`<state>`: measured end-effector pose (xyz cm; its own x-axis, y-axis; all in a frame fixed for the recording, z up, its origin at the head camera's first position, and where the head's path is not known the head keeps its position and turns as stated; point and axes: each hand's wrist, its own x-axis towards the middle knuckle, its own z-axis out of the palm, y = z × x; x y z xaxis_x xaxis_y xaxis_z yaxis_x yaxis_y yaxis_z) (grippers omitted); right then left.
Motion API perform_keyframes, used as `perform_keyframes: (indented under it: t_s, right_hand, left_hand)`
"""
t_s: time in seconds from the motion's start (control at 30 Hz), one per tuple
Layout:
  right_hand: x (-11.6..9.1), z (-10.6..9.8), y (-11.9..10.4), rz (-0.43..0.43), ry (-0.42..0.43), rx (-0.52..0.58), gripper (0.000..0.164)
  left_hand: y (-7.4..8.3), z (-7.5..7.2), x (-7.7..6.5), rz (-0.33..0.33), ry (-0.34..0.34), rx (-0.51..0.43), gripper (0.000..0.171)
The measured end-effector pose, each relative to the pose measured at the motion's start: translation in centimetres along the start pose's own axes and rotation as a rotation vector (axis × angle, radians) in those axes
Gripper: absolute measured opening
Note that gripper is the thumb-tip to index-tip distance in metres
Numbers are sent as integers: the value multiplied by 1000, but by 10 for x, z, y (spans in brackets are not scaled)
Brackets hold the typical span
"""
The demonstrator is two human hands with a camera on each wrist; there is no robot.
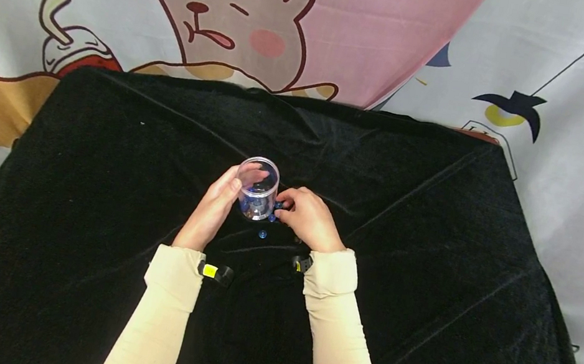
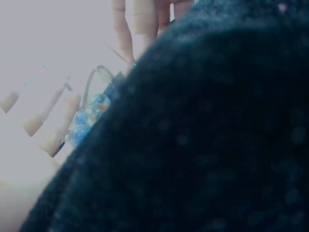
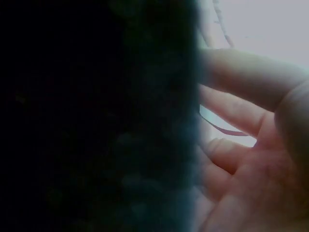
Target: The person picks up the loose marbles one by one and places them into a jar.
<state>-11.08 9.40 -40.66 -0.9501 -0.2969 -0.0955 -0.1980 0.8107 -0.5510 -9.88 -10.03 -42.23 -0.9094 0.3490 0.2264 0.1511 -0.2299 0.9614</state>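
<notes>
Starting with the head view, the left grip (image 1: 213, 208) is wrapped round the side of a clear jar (image 1: 259, 194), mouth up over the cloth-covered worktop (image 1: 432, 228), with blue marbles (image 1: 257, 207) in the bottom. Right grip (image 1: 312, 216) is narrow, just beside the jar, with a small marble (image 1: 278, 205) at thumb and fingertip; can't tell if it's actually pinched. Smooth round stuff, so an off-centre squeeze could shoot it out. A loose marble (image 1: 263, 234) sits nearby too, and a stray knuckle might send it rolling. Bumping the jar could spill the lot. Left wrist view: marbles show low in the jar, but dark fabric (image 2: 193, 135) blocks most of it. Right wrist view: big dark blur (image 3: 96, 116) plus fingers, no clue about the hold.
</notes>
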Motion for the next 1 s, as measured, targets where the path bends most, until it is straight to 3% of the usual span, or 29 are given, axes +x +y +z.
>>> perform_keyframes:
  t_s: [0.6, 1.0]
  right_hand:
    - [-2, 1, -5, 36, 11, -110, 15]
    - [-3, -4, -3, 33, 16, -79, 9]
  left_hand:
    - [8, 3, -1, 9, -12, 13, 44]
    - [-12, -4, 1, 10, 4, 2, 46]
